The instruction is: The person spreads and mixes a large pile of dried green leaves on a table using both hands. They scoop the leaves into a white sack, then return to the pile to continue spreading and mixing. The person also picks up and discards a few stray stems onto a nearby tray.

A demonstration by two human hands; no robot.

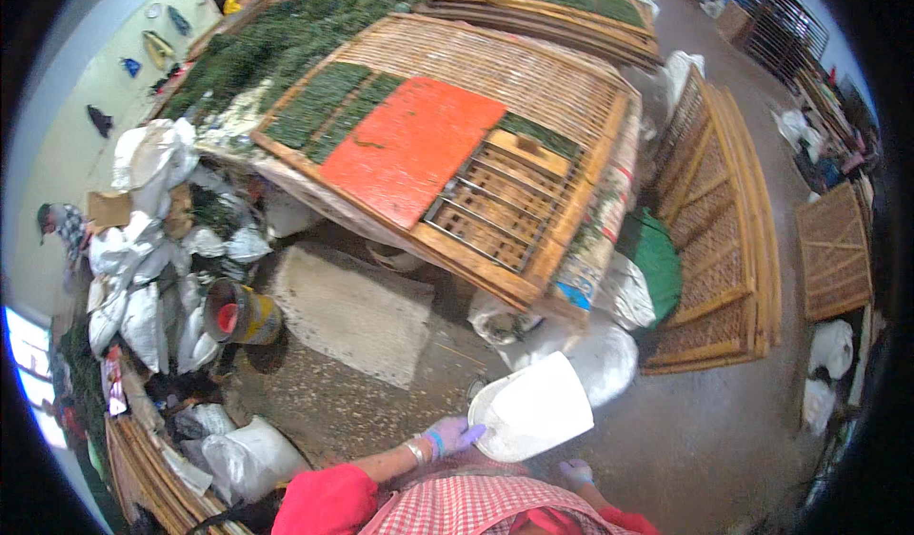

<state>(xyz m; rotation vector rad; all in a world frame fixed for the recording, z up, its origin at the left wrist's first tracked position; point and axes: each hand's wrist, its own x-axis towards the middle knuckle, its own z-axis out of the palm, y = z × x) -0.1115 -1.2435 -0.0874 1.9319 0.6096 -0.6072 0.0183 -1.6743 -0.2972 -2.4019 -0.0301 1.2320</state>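
My left hand point(451, 438), in a purple glove, grips the rim of a white plastic bucket point(532, 410) tilted on its side in front of me. To the right of the bucket, my right hand point(575, 473), also gloved, hangs low near my body; whether its fingers are closed cannot be made out. Beyond them a slatted bamboo drying rack point(493, 56) lies on the work surface. It bears a red-orange board point(418, 146), patches of dark green plant matter point(318, 106) on either side, and a metal-barred frame with a wooden block point(528, 153) at its far end.
A metal bucket point(246, 314) and white sacks point(143, 314) stand at the left. A pale mat point(353, 306) lies on the floor. Woven bamboo racks point(714, 228) lean at the right beside a green sack point(655, 271). Another person point(68, 231) is at the far left.
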